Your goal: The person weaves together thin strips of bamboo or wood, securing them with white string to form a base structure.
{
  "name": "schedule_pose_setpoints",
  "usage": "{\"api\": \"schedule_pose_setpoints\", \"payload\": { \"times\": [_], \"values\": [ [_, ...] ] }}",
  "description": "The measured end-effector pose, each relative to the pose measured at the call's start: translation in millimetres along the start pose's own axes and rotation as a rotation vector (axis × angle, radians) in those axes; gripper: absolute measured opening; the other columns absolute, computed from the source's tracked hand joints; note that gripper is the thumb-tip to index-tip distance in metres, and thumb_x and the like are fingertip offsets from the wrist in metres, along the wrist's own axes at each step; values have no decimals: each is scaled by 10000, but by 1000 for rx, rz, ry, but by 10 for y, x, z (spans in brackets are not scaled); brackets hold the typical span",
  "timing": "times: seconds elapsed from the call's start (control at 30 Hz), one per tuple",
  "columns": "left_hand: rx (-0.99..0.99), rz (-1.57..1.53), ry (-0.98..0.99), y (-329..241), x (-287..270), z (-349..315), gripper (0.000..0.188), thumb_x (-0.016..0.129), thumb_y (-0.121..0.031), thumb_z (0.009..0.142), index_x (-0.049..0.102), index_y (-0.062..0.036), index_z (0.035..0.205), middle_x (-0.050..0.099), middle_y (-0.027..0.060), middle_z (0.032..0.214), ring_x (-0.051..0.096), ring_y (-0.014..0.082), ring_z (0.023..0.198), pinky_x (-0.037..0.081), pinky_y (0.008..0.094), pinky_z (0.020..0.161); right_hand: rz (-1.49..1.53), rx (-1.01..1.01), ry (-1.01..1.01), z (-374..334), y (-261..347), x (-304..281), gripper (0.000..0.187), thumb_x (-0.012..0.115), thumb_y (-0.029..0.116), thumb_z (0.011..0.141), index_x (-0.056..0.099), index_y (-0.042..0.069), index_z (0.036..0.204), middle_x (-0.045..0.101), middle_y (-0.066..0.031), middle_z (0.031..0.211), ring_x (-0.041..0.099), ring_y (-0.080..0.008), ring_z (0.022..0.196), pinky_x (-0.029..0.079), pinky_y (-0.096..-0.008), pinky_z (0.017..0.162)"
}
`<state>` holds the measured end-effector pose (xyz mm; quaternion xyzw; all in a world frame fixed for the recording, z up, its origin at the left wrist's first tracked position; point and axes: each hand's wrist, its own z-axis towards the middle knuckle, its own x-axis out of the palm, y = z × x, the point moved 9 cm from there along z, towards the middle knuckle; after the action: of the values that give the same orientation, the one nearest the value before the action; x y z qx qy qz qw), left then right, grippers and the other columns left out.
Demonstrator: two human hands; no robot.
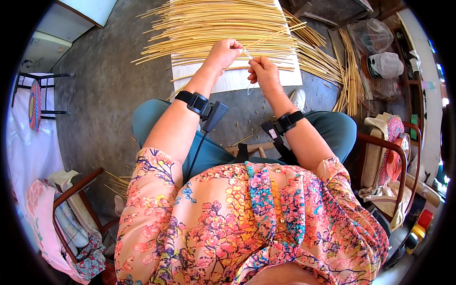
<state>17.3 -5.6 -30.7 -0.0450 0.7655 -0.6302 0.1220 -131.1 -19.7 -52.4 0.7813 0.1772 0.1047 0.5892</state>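
Observation:
Thin yellow reed stalks (213,29) lie side by side in a wide layer on a white board (223,81) on the floor. Over its near edge, my left hand (224,55) pinches a white string (247,54). Closed on the same string a little to the right is my right hand (264,74). Between the two hands the string is taut, and its loose tail dangles below my right fingers. One slanting stalk (275,35) runs up and right from near my left fingertips; whether the string loops around it, I cannot tell.
More stalks (350,78) lie in bundles to the right, near clear plastic bags (375,38). Wooden armchairs with cloths stand at right (403,156) and left (71,204). A black stool (45,97) is at far left. Cut bits litter the grey floor (102,90).

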Motion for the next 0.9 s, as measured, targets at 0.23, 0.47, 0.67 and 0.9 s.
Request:
{"api": "schedule_pose_setpoints", "payload": {
  "times": [0.23,0.47,0.67,0.9],
  "values": [
    [56,65,19,33,22,56,194,607,-95,815,633,25,966,613,39,807,515,88,674,435,230,611,19,-22,-20,-18,5,-129,145,556,126,898,587,11,981,588,-47,702,561,-94,517,462,-215,445],
    [42,85,28,-14,69,4,196,606,-109,815,636,17,963,621,47,834,540,97,711,445,234,632,285,-20,-31,-29,87,2,166,541,110,910,563,-3,1030,603,-74,744,587,-126,549,507,-241,480],
    [99,68,43,-2,131,-4,175,598,-98,819,633,18,945,636,59,866,559,120,769,458,251,691,388,60,7,-10,24,115,135,563,117,898,542,6,971,604,-84,747,593,-140,551,514,-255,479],
    [96,140,-2,9,102,0,155,596,-90,824,631,22,926,647,72,869,579,135,802,465,265,725,300,-138,-170,-55,142,-19,118,532,91,904,492,-7,957,600,-96,741,600,-144,535,517,-254,460]
  ]
}}
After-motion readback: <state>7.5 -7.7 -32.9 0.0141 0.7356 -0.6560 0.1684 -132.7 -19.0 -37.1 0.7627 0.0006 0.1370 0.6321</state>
